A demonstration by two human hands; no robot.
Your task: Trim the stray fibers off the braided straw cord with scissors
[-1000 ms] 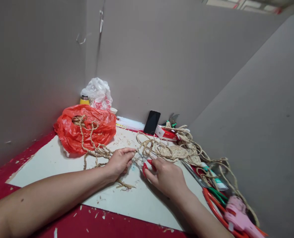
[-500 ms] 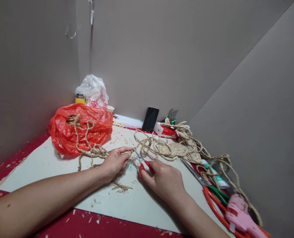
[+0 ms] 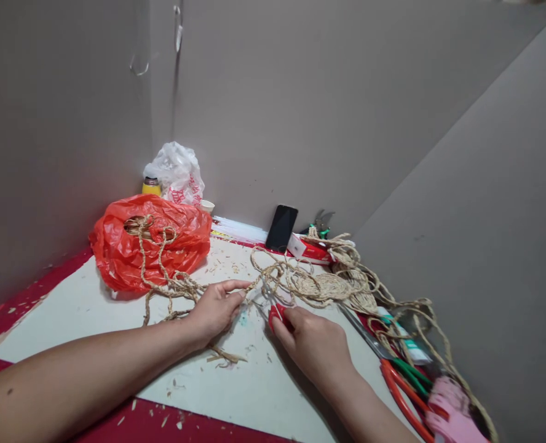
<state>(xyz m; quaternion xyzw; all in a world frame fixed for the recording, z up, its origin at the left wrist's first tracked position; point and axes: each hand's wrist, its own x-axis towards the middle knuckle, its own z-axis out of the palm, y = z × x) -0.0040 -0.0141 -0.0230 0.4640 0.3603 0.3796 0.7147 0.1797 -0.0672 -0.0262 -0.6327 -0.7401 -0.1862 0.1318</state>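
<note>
Pinched between the thumb and fingers of my left hand is a braided straw rope, a length of it running on toward the coils at the right. My right hand is closed around the red handles of a small pair of scissors. Their blades point up and away, just right of my left fingertips, and are blurred. More braided cord trails left from my left hand to a red plastic bag, which has straw in its opening. Loose straw ends lie below my left hand.
White board with scattered scraps covers the red table. Coiled rope lies right of centre. A phone leans at the back, near pruning shears. Large orange-handled shears and a pink glue gun lie at right.
The scissors in my right hand have drawn back slightly to the right, away from my left fingertips. My left hand keeps its pinch on the rope. The view has shifted a little.
</note>
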